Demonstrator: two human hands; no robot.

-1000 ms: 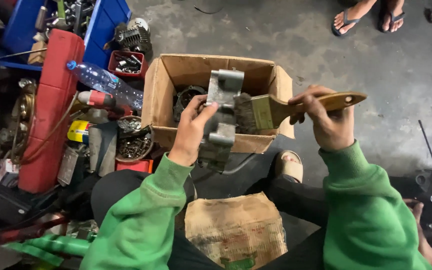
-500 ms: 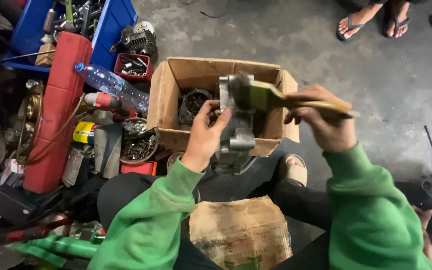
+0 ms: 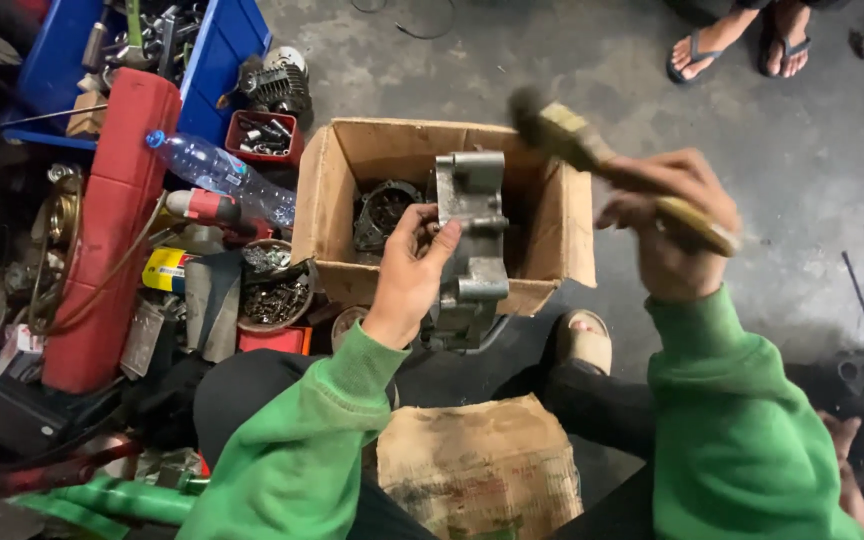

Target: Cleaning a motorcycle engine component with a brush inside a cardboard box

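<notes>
In the centre of the frame the person's left hand (image 3: 410,275) is gripping a grey cast-metal engine part (image 3: 472,245) by its left edge, fingers curled round it, and is holding it upright over the open cardboard box (image 3: 337,190). The right hand (image 3: 674,232), at the right of the frame, is closing in a fist round the wooden handle of a paintbrush (image 3: 592,150), whose dark bristles are pointing toward the upper centre, raised clear of the part and blurred.

The work in hand looks like brushing the casting clean. To do it well, the left hand should be keeping the part steady above the box, so that loosened dirt is falling inside, while the bristles are working into the recesses and round the bosses rather than skimming the flat faces.

A plastic water bottle (image 3: 217,170) is lying at the upper left, beside a long red cushion (image 3: 117,210).
</notes>
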